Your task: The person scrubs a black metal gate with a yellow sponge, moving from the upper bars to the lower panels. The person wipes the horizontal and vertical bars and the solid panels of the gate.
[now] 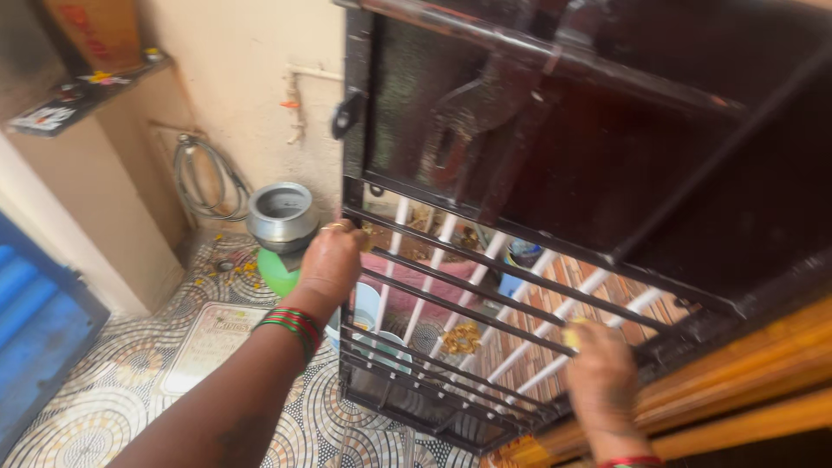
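Note:
A black metal grille door [485,286] stands swung open in front of me, with a solid dark upper panel and horizontal bars below. My left hand [329,260], with red and green bangles at the wrist and a ring, grips the door's left upright bar. My right hand [598,373] presses something small and yellow, maybe a cloth or sponge [574,333], against the lower bars near the hinge side. Motion blur softens the right hand.
A steel pot [282,215] sits on a green vessel [276,270] by the wall. A coiled hose [201,178] hangs nearby. The floor [95,407] has patterned tiles with a mat [212,342]. A blue surface [35,321] is at the left. A wooden door frame [754,390] is at the right.

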